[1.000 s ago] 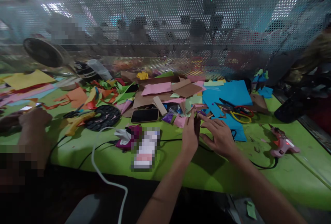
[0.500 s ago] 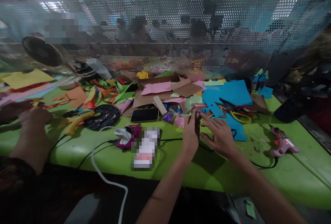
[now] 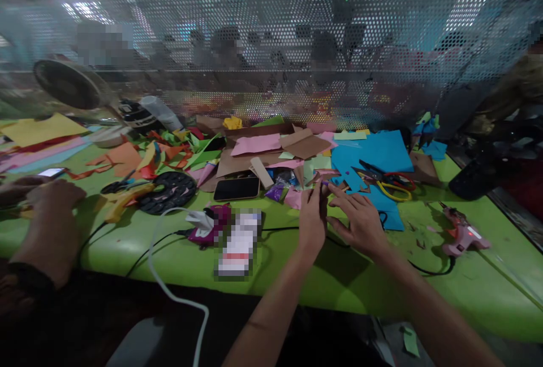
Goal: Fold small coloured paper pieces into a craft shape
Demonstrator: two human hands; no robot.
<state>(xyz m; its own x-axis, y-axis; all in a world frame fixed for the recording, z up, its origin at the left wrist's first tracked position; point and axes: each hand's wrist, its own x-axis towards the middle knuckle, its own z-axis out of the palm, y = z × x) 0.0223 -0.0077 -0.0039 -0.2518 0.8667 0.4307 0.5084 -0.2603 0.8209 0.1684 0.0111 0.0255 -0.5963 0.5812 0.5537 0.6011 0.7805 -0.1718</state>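
My left hand point(image 3: 313, 217) and my right hand point(image 3: 360, 219) meet over the green table point(image 3: 297, 265), fingertips pinched together on a small purple piece point(image 3: 324, 184) that is too small to name. Just beyond them lie pink and brown paper scraps point(image 3: 294, 197) and a blue paper sheet point(image 3: 373, 155) with scissors point(image 3: 388, 180) on it. A black cable point(image 3: 280, 230) runs under my wrists.
A pink glue gun point(image 3: 462, 235) lies at the right. A dark phone point(image 3: 236, 189), a black round disc point(image 3: 169, 190) and a white cable point(image 3: 169, 276) lie to the left. Another person's hand point(image 3: 51, 203) rests at far left. A perforated metal screen point(image 3: 271, 44) closes the back.
My hands have stayed almost still, fingertips working the small piece. The other person's hand at the left shifted slightly.
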